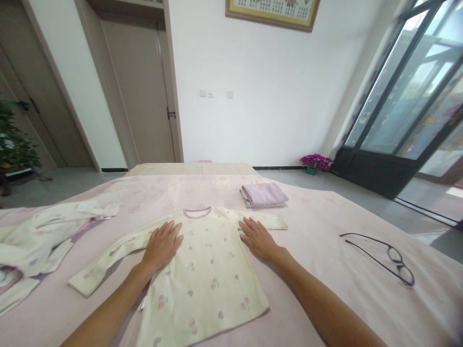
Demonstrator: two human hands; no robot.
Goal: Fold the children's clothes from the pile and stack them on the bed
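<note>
A pale yellow long-sleeved shirt [206, 270] with small heart prints and a lilac collar lies spread flat on a pink bed cover [325, 226]. My left hand [161, 244] lies flat on its left shoulder area, fingers stretched out. My right hand [257, 237] rests flat on the right shoulder by the sleeve, fingers spread. Neither hand holds anything.
A folded lilac garment [263, 194] sits behind the shirt. More pale yellow clothes [39, 236] lie heaped at the left. A pair of glasses [388, 258] rests on the cover at the right. Beyond the bed are doors, a potted plant [12, 144], purple flowers [316, 162] and glass doors.
</note>
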